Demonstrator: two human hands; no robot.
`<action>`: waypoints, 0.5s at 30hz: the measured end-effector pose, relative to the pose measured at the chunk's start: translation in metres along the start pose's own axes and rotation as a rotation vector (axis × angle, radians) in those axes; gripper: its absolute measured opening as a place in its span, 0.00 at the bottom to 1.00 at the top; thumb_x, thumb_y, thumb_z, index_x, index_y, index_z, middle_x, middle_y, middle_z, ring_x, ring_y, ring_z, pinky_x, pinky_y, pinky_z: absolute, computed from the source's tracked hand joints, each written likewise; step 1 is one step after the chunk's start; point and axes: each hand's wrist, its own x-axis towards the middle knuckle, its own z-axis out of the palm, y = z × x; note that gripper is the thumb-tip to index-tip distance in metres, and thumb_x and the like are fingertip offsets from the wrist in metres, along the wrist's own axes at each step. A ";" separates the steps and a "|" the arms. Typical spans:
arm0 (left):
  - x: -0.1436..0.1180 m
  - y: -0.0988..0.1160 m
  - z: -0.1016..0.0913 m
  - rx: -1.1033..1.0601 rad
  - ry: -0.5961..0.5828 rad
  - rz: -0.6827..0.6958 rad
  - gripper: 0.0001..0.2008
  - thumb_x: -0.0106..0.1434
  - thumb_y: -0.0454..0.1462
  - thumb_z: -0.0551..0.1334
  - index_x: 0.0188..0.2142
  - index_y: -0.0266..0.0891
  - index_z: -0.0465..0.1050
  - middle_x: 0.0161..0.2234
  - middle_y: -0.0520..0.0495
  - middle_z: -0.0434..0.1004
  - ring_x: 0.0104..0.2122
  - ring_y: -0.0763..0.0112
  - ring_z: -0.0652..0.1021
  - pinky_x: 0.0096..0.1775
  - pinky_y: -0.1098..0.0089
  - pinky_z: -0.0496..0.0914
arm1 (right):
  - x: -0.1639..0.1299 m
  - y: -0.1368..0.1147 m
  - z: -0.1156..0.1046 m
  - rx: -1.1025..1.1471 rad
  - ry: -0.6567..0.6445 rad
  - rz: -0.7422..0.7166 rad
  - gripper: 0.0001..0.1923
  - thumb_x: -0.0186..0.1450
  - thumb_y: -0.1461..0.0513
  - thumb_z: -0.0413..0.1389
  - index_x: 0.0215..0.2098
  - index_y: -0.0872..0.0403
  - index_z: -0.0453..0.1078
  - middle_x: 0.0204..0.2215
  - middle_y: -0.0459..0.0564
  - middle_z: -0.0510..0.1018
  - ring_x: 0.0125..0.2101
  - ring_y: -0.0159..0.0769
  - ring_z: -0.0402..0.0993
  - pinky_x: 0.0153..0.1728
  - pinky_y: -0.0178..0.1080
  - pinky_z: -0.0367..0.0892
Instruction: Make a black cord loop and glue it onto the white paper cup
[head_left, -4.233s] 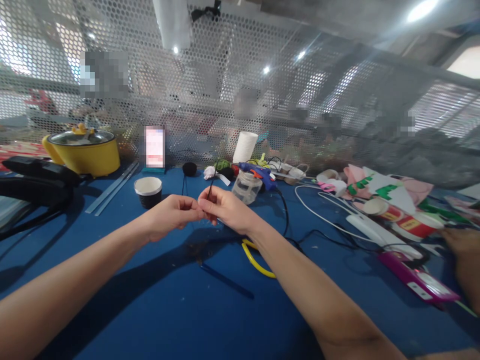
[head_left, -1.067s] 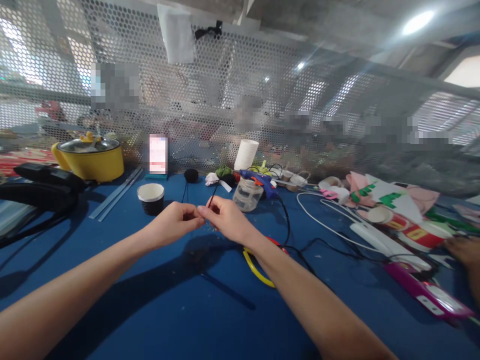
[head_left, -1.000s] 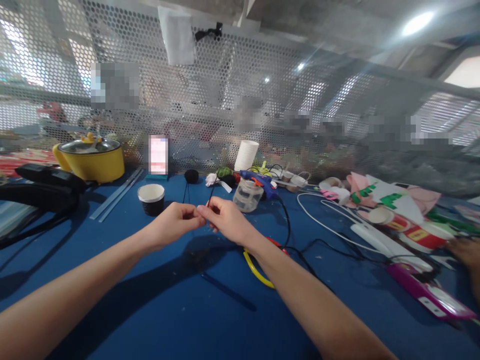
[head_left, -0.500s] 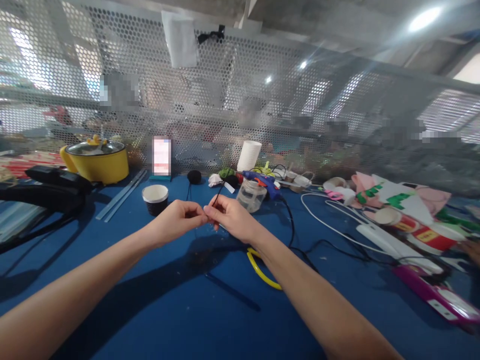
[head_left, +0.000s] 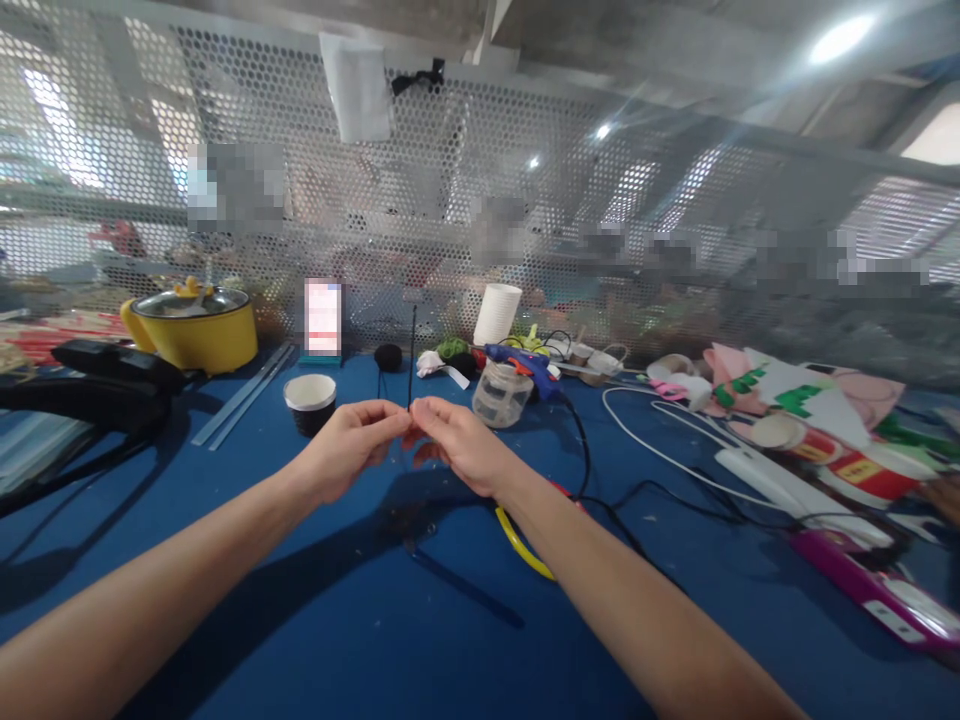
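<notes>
Over the middle of the table, my left hand (head_left: 352, 445) and my right hand (head_left: 466, 442) meet at the fingertips. Both are closed in a pinch at the lower end of a thin black wire-like stick (head_left: 411, 355), which stands nearly upright above them. Whatever part of it lies between the fingers is hidden. Left of my left hand is a black paper cup with a white inside (head_left: 310, 398). A clear plastic jar (head_left: 501, 395) stands behind my right hand. Beyond the fingers sits a dark round ball (head_left: 388, 358).
A blue glue gun (head_left: 525, 362) lies behind the jar, its black cable running right. Yellow-handled pliers or scissors (head_left: 521, 545) lie partly under my right forearm. A yellow pot (head_left: 199, 335), phone (head_left: 323, 318), clear glue sticks (head_left: 244, 400) and purple power strip (head_left: 862, 585) surround the space.
The black stick has swung from a rightward lean to nearly upright, and more of it shows above my fingers. My right hand's fingers have shifted slightly left.
</notes>
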 end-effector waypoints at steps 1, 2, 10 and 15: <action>0.000 0.000 0.000 -0.005 -0.018 -0.019 0.12 0.50 0.42 0.60 0.21 0.35 0.64 0.14 0.59 0.54 0.14 0.85 0.52 0.18 0.75 0.43 | 0.000 -0.001 -0.001 -0.017 0.012 -0.040 0.16 0.54 0.51 0.55 0.31 0.55 0.64 0.25 0.44 0.67 0.27 0.27 0.65 0.24 0.31 0.63; 0.000 0.000 0.000 0.002 -0.039 -0.033 0.12 0.50 0.42 0.61 0.21 0.35 0.64 0.13 0.59 0.53 0.14 0.85 0.51 0.18 0.75 0.43 | -0.001 -0.002 -0.001 -0.037 0.022 -0.078 0.15 0.53 0.53 0.56 0.32 0.55 0.64 0.26 0.44 0.67 0.27 0.27 0.65 0.25 0.31 0.63; 0.002 -0.002 -0.004 0.381 -0.060 0.109 0.10 0.53 0.41 0.57 0.23 0.34 0.67 0.16 0.57 0.56 0.18 0.81 0.56 0.21 0.75 0.50 | -0.003 -0.011 -0.007 -0.433 0.074 -0.171 0.13 0.56 0.53 0.53 0.25 0.56 0.61 0.20 0.42 0.65 0.19 0.26 0.62 0.23 0.32 0.60; 0.004 -0.005 -0.006 0.577 -0.011 0.173 0.11 0.53 0.40 0.56 0.21 0.34 0.64 0.17 0.56 0.57 0.19 0.80 0.57 0.22 0.75 0.52 | -0.003 -0.009 -0.006 -0.620 0.117 -0.177 0.13 0.57 0.53 0.51 0.25 0.55 0.60 0.19 0.42 0.65 0.19 0.28 0.63 0.22 0.33 0.59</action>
